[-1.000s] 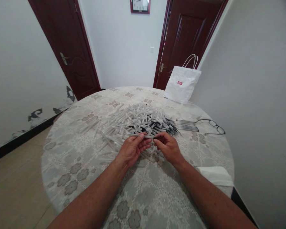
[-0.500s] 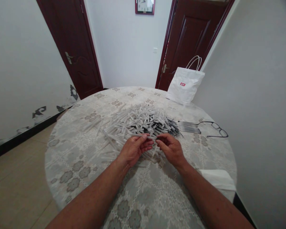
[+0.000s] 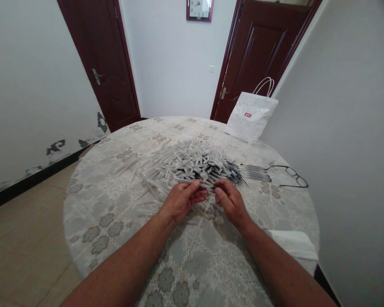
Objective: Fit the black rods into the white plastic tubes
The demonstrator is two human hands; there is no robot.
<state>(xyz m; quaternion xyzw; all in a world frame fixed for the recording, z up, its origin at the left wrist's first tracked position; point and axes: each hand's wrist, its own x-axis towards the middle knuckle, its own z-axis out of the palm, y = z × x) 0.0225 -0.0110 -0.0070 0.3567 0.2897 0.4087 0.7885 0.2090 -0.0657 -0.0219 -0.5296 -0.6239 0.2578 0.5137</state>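
Note:
A thin translucent plastic tube (image 3: 205, 185) lies nearly level between my hands, above the near edge of a loose pile. My left hand (image 3: 184, 199) is closed on it, thumb on top and fingers below. At its right end my right hand (image 3: 231, 200) pinches with thumb and forefinger; any small part between those fingertips is too small to make out. Just beyond my hands spreads the pile of whitish tubes and short caps (image 3: 188, 157). Thin black sticks (image 3: 232, 170) poke out at its right side.
On the right, a neat row of thin grey sticks (image 3: 256, 172) lies beside black-framed glasses (image 3: 294, 177). A white paper bag (image 3: 252, 117) stands at the far right edge. A folded white cloth (image 3: 294, 245) lies near my right forearm. The round table has a patterned cloth (image 3: 115, 256).
The view has shifted slightly, so the room appears a little further right. My right hand has moved slightly right relative to my left, while the tube stays in my left hand.

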